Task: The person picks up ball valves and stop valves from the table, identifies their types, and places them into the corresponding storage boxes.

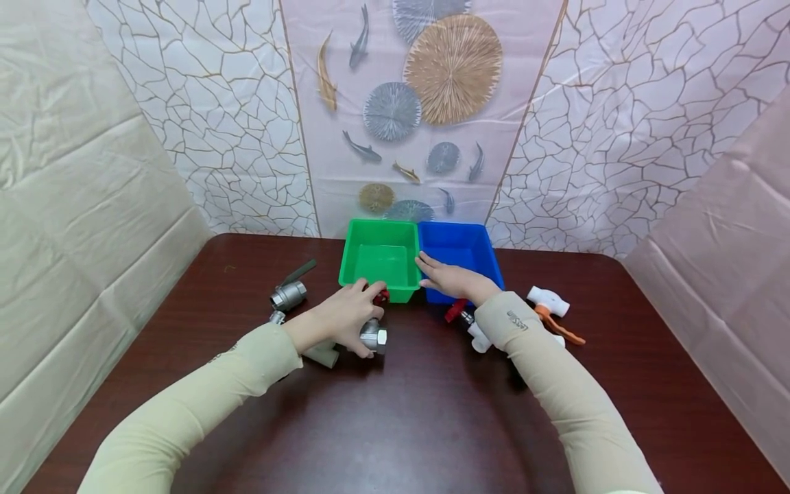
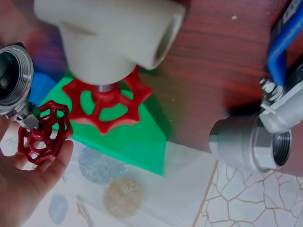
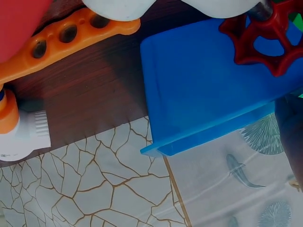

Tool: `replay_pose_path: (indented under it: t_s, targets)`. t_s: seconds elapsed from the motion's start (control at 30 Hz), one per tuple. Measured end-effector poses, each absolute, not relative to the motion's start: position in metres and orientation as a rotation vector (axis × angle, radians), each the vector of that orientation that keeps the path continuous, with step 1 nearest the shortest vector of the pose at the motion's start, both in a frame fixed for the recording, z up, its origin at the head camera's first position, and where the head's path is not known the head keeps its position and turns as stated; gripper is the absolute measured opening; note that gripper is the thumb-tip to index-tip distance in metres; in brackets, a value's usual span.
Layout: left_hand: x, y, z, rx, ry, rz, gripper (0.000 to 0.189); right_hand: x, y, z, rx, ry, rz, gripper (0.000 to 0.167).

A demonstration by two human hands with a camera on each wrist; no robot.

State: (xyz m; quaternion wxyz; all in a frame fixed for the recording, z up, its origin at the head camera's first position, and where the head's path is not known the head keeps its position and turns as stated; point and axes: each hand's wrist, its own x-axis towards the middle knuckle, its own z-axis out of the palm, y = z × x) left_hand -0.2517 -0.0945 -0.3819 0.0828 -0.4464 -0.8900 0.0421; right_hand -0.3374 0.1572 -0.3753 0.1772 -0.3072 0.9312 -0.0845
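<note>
1. Gripping: left hand (image 1: 345, 317) clamped around metal valve (image 1: 372, 337) with red handwheel (image 1: 382, 297), just in front of green bin (image 1: 379, 264).
2. Right hand (image 1: 455, 280): fingers straight, at blue bin (image 1: 463, 250), near-left rim; contact unclear.

We are looking into what is appearing to be a makeshift work booth; which kind of building is holding it, we are not managing to tell. A creased cream sheet (image 1: 74, 165) is hanging along the left, a pinkish sheet (image 1: 722, 213) is closing off the right, and a printed backdrop (image 1: 216, 89) with fish, discs and gold crackle lines is covering the rear. Between them we are seeing a dark reddish table (image 1: 395, 425), where pipe valves (image 1: 288, 296) are lying near a green tub (image 1: 379, 264) and a blue tub (image 1: 459, 248), lending a workshop look.
</note>
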Motion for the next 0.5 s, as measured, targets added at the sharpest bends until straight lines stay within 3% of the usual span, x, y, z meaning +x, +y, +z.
replay_pose_path:
  t_s: [0.5]
  targets:
    - [-0.262,-0.085,-0.352,-1.255,-2.729,0.092,0.057,-0.336,0.157,-0.376,-0.918,2.672,-0.211,0.062]
